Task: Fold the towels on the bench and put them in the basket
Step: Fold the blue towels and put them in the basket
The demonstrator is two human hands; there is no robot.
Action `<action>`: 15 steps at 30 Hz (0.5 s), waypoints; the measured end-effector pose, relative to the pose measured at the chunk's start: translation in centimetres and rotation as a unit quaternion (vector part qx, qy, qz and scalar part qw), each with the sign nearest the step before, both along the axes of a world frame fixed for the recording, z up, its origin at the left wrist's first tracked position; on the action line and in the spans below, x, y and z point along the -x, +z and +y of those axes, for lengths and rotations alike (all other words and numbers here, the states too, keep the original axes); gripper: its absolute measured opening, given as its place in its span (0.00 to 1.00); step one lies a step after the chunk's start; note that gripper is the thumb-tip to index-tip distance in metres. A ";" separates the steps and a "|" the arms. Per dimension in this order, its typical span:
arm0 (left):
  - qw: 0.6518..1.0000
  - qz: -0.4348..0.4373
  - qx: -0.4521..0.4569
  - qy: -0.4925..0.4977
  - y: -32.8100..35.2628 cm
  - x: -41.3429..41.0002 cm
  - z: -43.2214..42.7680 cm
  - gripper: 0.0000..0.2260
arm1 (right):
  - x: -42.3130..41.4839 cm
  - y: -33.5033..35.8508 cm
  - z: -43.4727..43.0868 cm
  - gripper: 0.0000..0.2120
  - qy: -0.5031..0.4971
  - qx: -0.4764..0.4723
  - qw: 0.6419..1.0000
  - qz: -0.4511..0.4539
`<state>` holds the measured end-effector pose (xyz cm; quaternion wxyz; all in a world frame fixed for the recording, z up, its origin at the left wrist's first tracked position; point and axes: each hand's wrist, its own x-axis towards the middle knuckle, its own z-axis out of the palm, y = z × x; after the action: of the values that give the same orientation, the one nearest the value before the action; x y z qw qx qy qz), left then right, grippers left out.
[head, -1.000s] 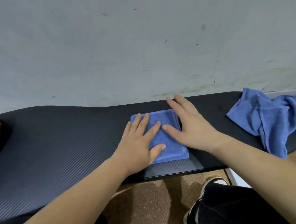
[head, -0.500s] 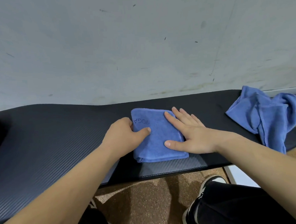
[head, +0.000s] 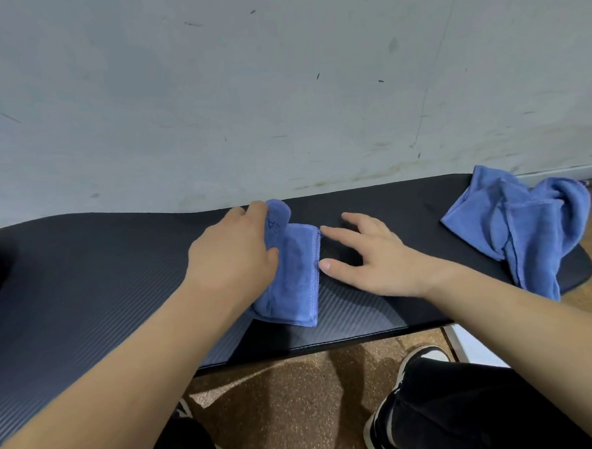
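Left hand, fingers clamped on the folded blue terry towel, has raised its left edge off the black ribbed bench, mid-bench; right hand, fingers apart, has let go. Fold seems finished; basket transfer likely next.

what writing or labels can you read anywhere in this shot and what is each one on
"A": dark stamped lettering on the raised fold of the folded towel, just past the fingers of the left hand that grips it. A second letter beside it is too blurred to read, and the rest is hidden.
No text shows on the crumpled towel, the bench or the wall.
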<state>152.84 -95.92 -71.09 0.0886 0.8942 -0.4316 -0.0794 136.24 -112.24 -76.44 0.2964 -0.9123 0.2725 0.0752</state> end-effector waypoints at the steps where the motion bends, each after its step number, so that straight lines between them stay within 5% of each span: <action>1: 1.000 0.004 0.003 -0.007 -0.1 0.5 -0.3 0.20 | 0.1 -0.1 0.1 0.37 0.008 -0.003 1.000 0.008; 3: 0.997 0.060 0.042 -0.019 -0.3 1.5 -0.9 0.22 | 0.2 -0.3 0.2 0.41 0.014 0.003 1.000 0.018; 7: 0.976 0.188 0.102 -0.039 -0.9 1.8 -1.3 0.19 | 0.0 -0.1 0.2 0.29 -0.013 -0.006 1.000 0.011; 15: 0.985 0.076 0.076 -0.136 -4.9 2.2 -0.2 0.28 | -1.0 0.3 0.0 0.22 -0.063 -0.021 0.997 -0.031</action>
<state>150.66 -96.17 -76.01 0.1772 0.8094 -0.5457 -0.1249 137.25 -112.23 -76.13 0.3275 -0.8889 0.3185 0.0337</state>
